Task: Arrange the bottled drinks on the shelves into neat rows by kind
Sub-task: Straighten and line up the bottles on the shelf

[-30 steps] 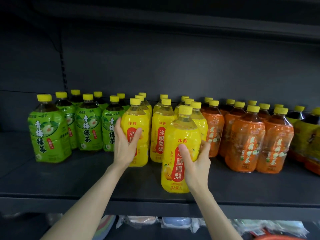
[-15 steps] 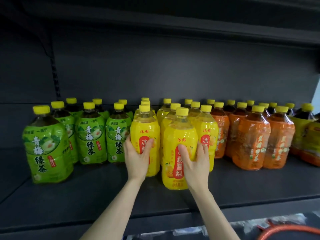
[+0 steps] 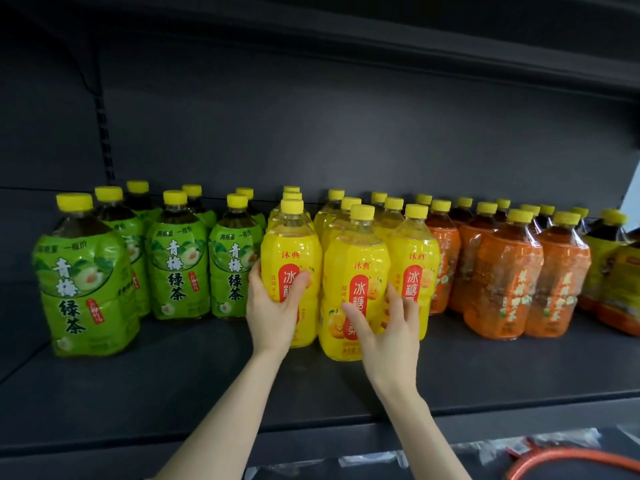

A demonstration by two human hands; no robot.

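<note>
Dark grey metal shelving fills the frame: a flat shelf board across the lower half, a plain back panel behind it, and the underside of an upper shelf along the top. Clear plastic bottles with yellow caps stand on the board in three groups: green-labelled bottles at the left, yellow-labelled bottles in the centre, and orange-labelled bottles at the right. Behind each front bottle only caps and shoulders show, so the depth of the rows cannot be counted. At the right edge, more bottles with yellow-and-dark labels are cut off by the frame and too blurred to read.

The left hand grips the leftmost front yellow bottle low down, with the thumb across the red label patch and the fingers hidden round its left side, just beside the nearest green bottle. The right hand lies against the lower right side of the frontmost yellow bottle, which stands upright on the board slightly forward of its neighbours. Its thumb rests on the label and its fingers are spread and nearly straight, not wrapped round. This hand hides part of the bottle behind it.

Below the board, in the lower right corner, blurred clear plastic packets and a curved orange hose are partly visible.
</note>
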